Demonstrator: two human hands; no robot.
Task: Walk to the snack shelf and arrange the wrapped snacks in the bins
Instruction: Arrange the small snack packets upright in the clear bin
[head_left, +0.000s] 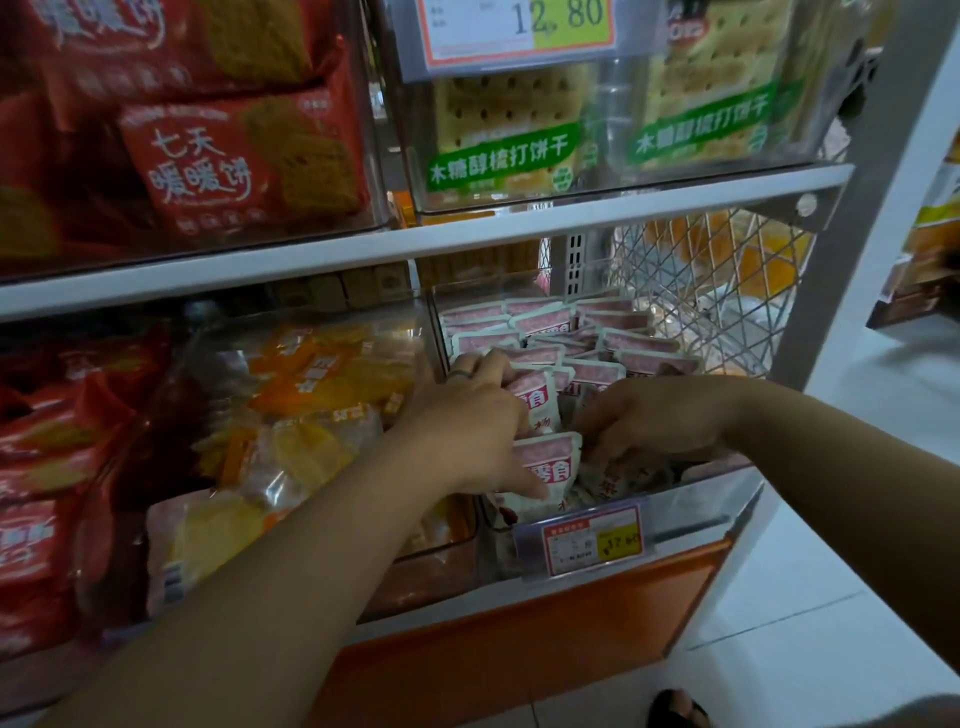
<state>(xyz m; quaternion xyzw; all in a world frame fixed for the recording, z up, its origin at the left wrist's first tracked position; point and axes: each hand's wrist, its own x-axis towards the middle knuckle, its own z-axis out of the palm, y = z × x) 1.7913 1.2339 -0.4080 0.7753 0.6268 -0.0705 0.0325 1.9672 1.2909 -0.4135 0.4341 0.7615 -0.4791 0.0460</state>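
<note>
Shop shelving (415, 244) fills the view, white boards with clear bins on two levels; pale floor tiles (857, 519) are seen at 4 o'clock.

Upper level: red biscuit packs (244, 161) are held in a clear bin at 10 o'clock; green-labelled cracker packs (504, 135) are held in the bin at 12 o'clock, under a price card (519, 26).

Lower level: red bags (47, 457) at 9 o'clock; yellow-and-orange packets (311, 405) in the middle bin, loosely heaped. The working bin (696, 499) lies just right of centre, with a small price tag (592, 540) on its front wall. The white-and-pink wrapped snacks (550, 338) are in it: neat overlapping rows at the back, tilted and jumbled ones at the front.

Both hands are in the front of this bin. The left hand (467, 431) is closed round an upright pouch (545, 467), thumb pressed on its face. The right hand (649, 421) is curled narrowly, knuckles up, among the front packets; whether one is gripped cannot be told.

Judgement: front packets are being straightened. For a good result, each should be stood upright, label forward, and pressed back against the existing rows, the loose ones at 5 o'clock being lifted rather than crushed.
</note>
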